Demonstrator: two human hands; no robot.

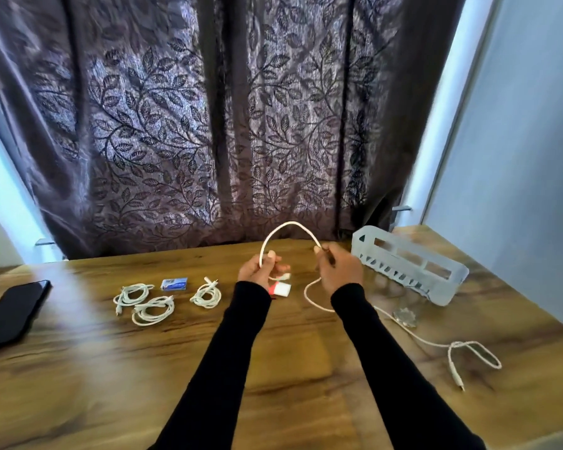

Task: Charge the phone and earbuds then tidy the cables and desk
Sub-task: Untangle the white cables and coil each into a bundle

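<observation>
Head view: both arms, in black sleeves, reach forward over the wooden table [208, 368] and the hands are raised just above its far middle. Left hand [257, 271] is curled round one part of a white cable [290, 226], thumb uppermost, with the cable's white plug end showing at its fingers. Right hand [340, 269] pinches the same cable between thumb and forefinger. Between the two hands the cable arches upward in a loop; from the right hand it drops to the table, runs right and near, and ends in a loose bend with its free plug [457, 378] lying on the near right of the table.

A white charger block with a red patch [281, 290] lies on the table just below the left hand.

Container: a pale perforated plastic basket [410, 264] stands at the far right of the table, near the right hand; its contents cannot be made out.

Three coiled white cables [153, 302] lie on the table left of the hands, well apart from the basket. A small blue box [174, 284] lies among them. A dark phone [12, 311] lies at the left edge with a white plug at its near end. A patterned curtain [208, 125] hangs behind the table.
</observation>
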